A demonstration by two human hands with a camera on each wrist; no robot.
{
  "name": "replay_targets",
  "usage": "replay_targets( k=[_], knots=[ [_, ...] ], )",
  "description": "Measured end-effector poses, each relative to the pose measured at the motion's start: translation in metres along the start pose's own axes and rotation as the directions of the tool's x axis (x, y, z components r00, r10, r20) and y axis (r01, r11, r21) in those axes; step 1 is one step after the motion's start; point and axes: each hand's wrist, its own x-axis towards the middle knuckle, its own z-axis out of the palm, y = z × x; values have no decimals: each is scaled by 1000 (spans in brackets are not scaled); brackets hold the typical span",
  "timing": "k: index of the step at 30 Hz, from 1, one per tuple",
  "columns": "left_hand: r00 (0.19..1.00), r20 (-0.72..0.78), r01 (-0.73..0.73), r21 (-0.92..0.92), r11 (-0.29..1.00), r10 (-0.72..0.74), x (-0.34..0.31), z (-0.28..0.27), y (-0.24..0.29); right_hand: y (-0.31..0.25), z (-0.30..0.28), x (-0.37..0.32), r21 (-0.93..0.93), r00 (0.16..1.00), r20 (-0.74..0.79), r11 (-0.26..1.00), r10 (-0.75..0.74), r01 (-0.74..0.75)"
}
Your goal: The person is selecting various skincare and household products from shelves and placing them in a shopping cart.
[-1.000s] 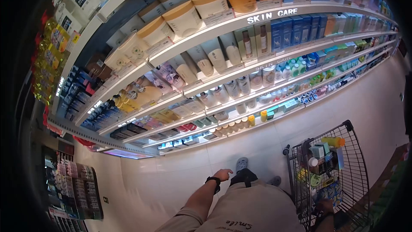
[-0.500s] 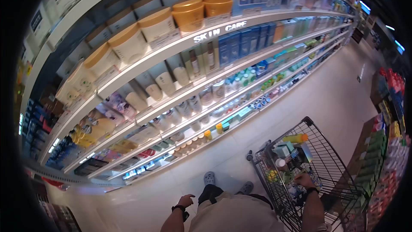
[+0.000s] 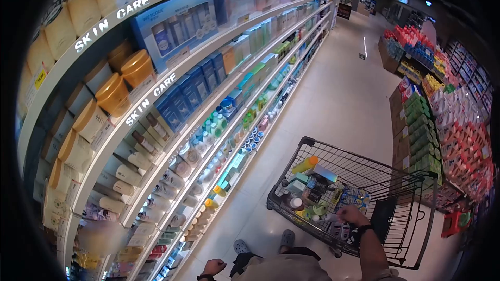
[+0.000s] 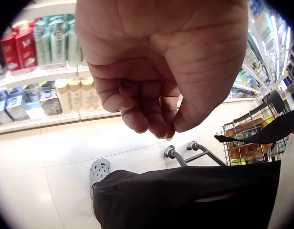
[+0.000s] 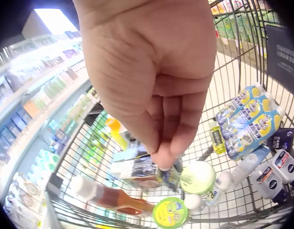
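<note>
Right hand is down over the near end of the shopping cart, its fingers bunched and pointing into the goods. The tips are right at a dark packet beside a pale green lid, but I can't tell whether they pinch it. Left hand hangs by the hip, loosely curled, holding nothing. The cart stands in the aisle, near the skin-care shelves.

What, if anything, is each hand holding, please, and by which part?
The left hand holds nothing. The right hand hangs over the cart, fingertips at the top of a dark packet; a grip cannot be told.
</note>
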Motion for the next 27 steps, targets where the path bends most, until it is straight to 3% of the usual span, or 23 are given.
replay_targets(
  k=[3, 5, 6, 8, 11, 12, 14, 15, 16, 18, 19, 20, 21, 22, 23, 24, 26, 27],
  knots=[
    [978, -32, -195, 211, 958, 206, 26, -21, 45, -65, -19, -36, -11, 993, -106, 998, -59, 59],
    [921, -83, -348, 263, 900, 380, 44, -34, 92, -92, -30, -53, -341, 953, -213, 930, -216, 135],
    [873, -132, -415, 304, 857, 469, 49, -40, 123, -96, -34, -58, -325, 948, -236, 936, -216, 132],
    [771, -160, -539, 349, 766, 616, 58, -56, 196, -98, -43, -63, -383, 859, -250, 861, -446, 336],
    [598, -234, -669, 381, 638, 766, 69, -65, 294, -78, -41, -63, -368, 802, -240, 816, -547, 446],
    [547, -229, -697, 407, 590, 805, 69, -65, 322, -69, -41, -70, -350, 812, -259, 834, -524, 427],
    [453, -194, -747, 451, 489, 870, 84, -66, 372, -51, -46, -78, -405, 934, 32, 850, -355, 337],
    [420, -147, -785, 435, 440, 895, 89, -64, 386, -50, -47, -94, -436, 973, 141, 870, -184, 228],
    [411, -121, -788, 451, 419, 904, 89, -64, 413, -45, -51, -102, -487, 968, 219, 847, -119, 215],
    [388, -18, -785, 517, 341, 921, 81, -63, 465, -46, -55, -127, -522, 984, 178, 849, 13, 83],
    [379, 1, -811, 482, 332, 925, 71, -61, 484, -27, -44, -137, -496, 982, 185, 866, 46, 52],
    [371, 19, -835, 444, 325, 929, 57, -61, 501, -8, -29, -147, -457, 998, 64, 888, -20, 47],
    [416, 53, -855, 361, 372, 908, 42, -61, 520, 5, -24, -149, -433, 993, -64, 899, -96, 59],
    [459, 91, -864, 277, 420, 884, 27, -64, 537, 8, -21, -152, -420, 995, -60, 907, -76, 44],
    [446, 140, -895, 46, 444, 884, 13, -67, 553, 5, -17, -152, -462, 988, -157, 884, 0, -74],
    [363, 284, -909, -100, 404, 887, 1, -77, 572, 4, -14, -149, -497, 966, -250, 849, 58, -180],
    [208, 475, -807, -410, 424, 855, -30, -95, 609, 7, -10, -146, -491, 961, -275, 854, 37, -173],
    [59, 457, -743, -574, 345, 887, -40, -97, 626, 9, -8, -145, -493, 952, -308, 855, 5, -164]
  ],
)
